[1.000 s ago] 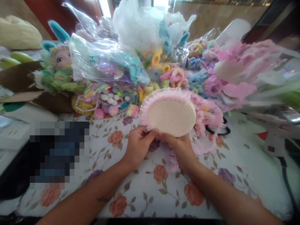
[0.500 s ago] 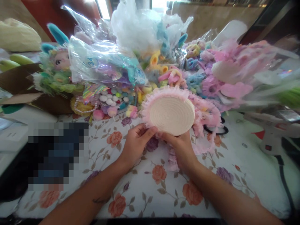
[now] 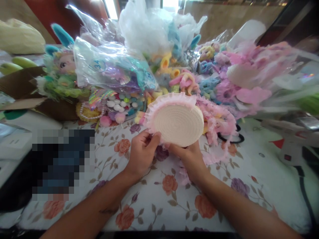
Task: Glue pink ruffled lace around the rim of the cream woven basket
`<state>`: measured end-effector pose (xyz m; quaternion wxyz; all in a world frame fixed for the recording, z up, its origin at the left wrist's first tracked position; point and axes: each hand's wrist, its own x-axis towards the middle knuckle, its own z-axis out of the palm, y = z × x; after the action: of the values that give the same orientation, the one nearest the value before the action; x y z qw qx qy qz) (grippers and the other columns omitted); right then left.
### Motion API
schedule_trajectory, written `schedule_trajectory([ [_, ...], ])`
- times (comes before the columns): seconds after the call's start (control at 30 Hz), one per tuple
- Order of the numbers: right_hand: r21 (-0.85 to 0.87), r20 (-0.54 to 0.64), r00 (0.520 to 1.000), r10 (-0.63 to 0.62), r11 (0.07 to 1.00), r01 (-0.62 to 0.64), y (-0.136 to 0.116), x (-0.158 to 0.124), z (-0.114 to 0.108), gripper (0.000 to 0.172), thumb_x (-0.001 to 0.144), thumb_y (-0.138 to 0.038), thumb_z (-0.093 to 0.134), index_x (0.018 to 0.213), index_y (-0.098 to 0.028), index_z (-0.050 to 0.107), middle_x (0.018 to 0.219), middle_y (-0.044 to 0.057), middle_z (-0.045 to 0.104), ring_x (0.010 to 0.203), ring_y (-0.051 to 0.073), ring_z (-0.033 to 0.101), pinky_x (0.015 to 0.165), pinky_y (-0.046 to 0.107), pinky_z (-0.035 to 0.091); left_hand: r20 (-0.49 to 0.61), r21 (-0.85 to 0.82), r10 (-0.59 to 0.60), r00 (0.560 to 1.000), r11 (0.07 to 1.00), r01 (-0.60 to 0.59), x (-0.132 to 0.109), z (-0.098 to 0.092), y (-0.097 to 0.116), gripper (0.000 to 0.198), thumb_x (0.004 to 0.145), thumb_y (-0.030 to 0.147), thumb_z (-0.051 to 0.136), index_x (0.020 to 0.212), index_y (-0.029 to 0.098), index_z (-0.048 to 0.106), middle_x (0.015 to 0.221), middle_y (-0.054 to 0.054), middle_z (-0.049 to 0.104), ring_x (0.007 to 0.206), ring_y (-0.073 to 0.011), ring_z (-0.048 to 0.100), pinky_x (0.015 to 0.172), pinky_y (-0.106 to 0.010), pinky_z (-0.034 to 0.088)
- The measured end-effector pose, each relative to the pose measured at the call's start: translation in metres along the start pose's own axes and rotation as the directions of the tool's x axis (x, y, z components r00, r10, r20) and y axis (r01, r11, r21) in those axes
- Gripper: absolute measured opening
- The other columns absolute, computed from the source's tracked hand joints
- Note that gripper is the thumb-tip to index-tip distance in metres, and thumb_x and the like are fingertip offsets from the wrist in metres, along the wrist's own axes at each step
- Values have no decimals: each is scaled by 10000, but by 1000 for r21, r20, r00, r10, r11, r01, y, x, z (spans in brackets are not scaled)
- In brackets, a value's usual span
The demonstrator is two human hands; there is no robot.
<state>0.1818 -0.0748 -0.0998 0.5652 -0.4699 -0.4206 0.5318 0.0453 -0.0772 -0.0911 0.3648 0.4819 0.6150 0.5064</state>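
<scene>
- Both forearms come in from the near edge, over a floral tablecloth (image 3: 154, 196).
- Left hand (image 3: 142, 153): thumb and fingers pinched shut on the frilled rim at the disc's lower left.
- Right hand (image 3: 190, 160): closed on the lower rim from beneath, just beside the left hand; the two nearly touch.
- Woven cream disc (image 3: 178, 120), edged in pink lace, is held clear of the cloth just beyond the fingertips. Its flat face tilts toward the camera and reads widest left to right. Both hands are equally near.
- Loose pink lace (image 3: 220, 124) trails off to the right behind the disc.
- Right of that, apart: a white glue gun (image 3: 290, 141) on the table.
- Farther back: beads (image 3: 117, 104), a clear plastic bag (image 3: 109, 66), and heaped pastel trimmings.
- Room beyond is blurred.
</scene>
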Motion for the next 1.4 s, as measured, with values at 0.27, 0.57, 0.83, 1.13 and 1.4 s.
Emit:
schedule_trajectory([
  [0.27,10,-17,997,-69,998,69,-2,3,-2,896,640,-177,815,1432,-271,407,1214,87,681,1123,282,629,956,452,508,51,20,133,990,991,-134,5,-1,-10,387,863,407,653,601,187,471,548,53,424,532,-91,375,492,-223,329],
  [0.57,6,-45,996,-76,997,77,-4,3,-3,969,616,-151,805,1460,-277,345,1343,112,607,1166,299,612,940,454,521,101,-178,104,989,980,-84,7,-2,-4,250,879,425,631,830,181,611,763,-1,600,714,-127,533,642,-221,451],
  [0.83,-69,-21,999,-45,997,44,-4,2,-3,940,599,-168,798,1434,-262,376,1269,105,644,1131,301,619,929,461,530,85,135,168,982,975,-179,15,-12,-4,383,891,342,588,622,213,348,554,70,314,499,-84,283,456,-234,252],
  [1.13,-1,8,1000,-22,1000,22,-3,2,-2,924,617,-145,786,1439,-293,391,1285,91,650,1082,287,651,899,443,538,21,87,219,976,972,-220,12,-9,-9,385,898,354,606,608,203,404,557,56,357,526,-95,335,475,-235,292],
  [1.4,-22,-45,997,-59,998,58,3,8,-8,730,671,-212,781,1351,-254,519,1145,91,695,954,274,644,865,471,523,296,-242,91,951,970,-18,10,-3,-10,435,754,378,801,1100,202,605,1049,-50,687,899,-167,648,763,-253,513],
])
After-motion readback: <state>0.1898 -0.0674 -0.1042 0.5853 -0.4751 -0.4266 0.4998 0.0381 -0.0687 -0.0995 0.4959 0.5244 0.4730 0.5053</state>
